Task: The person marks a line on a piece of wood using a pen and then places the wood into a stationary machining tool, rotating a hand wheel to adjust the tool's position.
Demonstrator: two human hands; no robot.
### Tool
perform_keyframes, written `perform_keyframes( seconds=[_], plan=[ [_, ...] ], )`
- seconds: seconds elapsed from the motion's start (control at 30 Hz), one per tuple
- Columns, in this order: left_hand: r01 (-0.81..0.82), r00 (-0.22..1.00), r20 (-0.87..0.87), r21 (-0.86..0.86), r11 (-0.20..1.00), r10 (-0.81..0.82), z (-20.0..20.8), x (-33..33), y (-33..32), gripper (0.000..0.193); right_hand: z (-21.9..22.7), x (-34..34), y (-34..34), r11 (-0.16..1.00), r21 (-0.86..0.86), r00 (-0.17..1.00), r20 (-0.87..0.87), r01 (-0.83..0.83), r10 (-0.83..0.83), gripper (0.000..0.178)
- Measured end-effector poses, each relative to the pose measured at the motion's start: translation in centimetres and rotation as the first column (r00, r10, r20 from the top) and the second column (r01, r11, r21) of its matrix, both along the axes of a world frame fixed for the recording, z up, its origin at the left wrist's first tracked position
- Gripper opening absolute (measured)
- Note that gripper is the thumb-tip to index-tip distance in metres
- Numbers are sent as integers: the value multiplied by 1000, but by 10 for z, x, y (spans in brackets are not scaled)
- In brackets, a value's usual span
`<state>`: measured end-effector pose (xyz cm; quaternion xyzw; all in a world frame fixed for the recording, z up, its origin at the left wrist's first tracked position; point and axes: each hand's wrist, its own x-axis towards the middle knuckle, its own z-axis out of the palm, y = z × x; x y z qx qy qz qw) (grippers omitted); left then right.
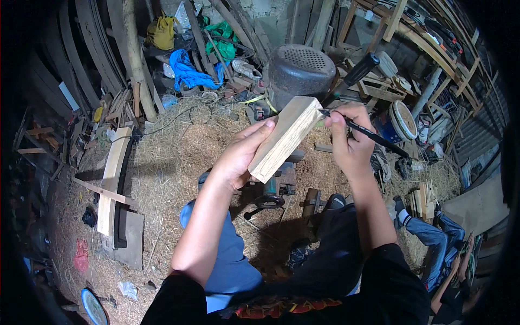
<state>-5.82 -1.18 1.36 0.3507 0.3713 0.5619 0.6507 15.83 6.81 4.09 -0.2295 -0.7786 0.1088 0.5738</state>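
A pale wooden block is tilted up in front of me, with my left hand wrapped round its lower left side. My right hand pinches a black pen, whose tip meets the block's upper right end. A dark-handled tool slants behind that end; I cannot tell whether my right hand touches it. Below the block, between my legs, stands a bench vise, partly hidden by the block and my left forearm.
Straw and shavings cover the floor. A long timber lies at left, crossed by a thin stick. A dark perforated drum and a bucket stand beyond my hands. Another person's legs show at right.
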Motion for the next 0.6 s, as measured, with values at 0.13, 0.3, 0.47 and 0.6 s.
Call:
perform_keyframes(
  seconds=[0.13, 0.3, 0.47, 0.6],
  plan=[
    [-1, 1000, -13, -5, 1000, 1, -3, 0, 2, 53, 0, 3, 0, 999, 28, 1000, 19, 18, -18, 10],
    [16, 1000, 1, -10, 1000, -16, -6, -2, 3, 54, 2, -1, 0, 998, 57, 1000, 22, 15, -16, 9],
    [-6, 1000, -3, -26, 1000, 6, -4, -1, 2, 54, 3, -3, 0, 999, 52, 1000, 6, 3, -3, 9],
    [-19, 1000, -17, -24, 1000, 19, -4, 0, 2, 56, 0, 2, 2, 999, 50, 1000, 6, 16, -16, 10]
  ],
)
